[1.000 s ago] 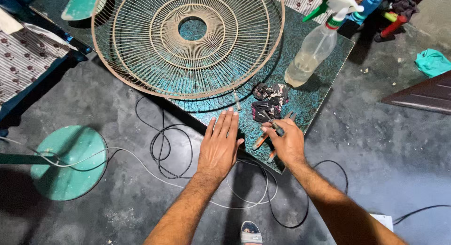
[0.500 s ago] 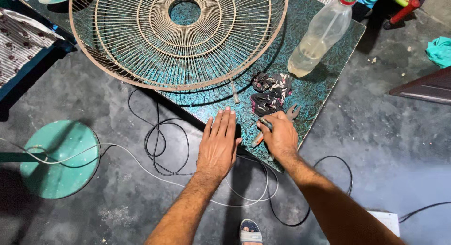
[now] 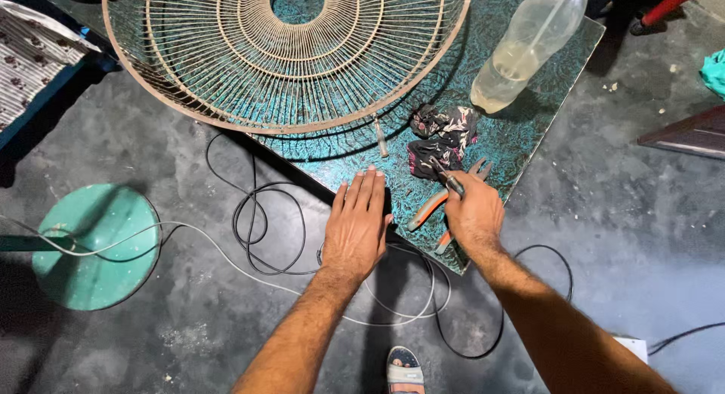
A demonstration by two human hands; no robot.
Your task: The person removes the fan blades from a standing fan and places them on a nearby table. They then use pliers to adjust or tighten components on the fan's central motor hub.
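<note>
Observed from beside the bench. The person's left hand [image 3: 357, 222] lay flat and open, palm down, at the near edge of the teal-patterned board [image 3: 529, 122], fingers together and holding nothing. The right hand [image 3: 472, 213], just right of centre in the frame, was closed around a small dark-tipped tool [image 3: 448, 180], apparently a screwdriver, its tip pointing up toward the crumpled dark patterned rag [image 3: 442, 133]. Touching that hand, partly under it, lay orange-handled steel pliers [image 3: 438, 205] on the board.

Upper part of the frame: a large round cream wire fan guard [image 3: 279, 54] rested on the board, overhanging its left edge. Upper right: a clear plastic bottle [image 3: 529, 43] lay on its side, some pale liquid inside.

Judgement: the tool looked light, rigid and slim, best held along the handle as it was. The pliers should be stiff and moderately heavy, with rubbery handles offering the sure hold. The guard appeared light but springy and easy to bend, better lifted by its outer rim.

Black and white cables [image 3: 264, 235] looped over the grey floor, near a round green fan base [image 3: 94, 247] at lower left.
</note>
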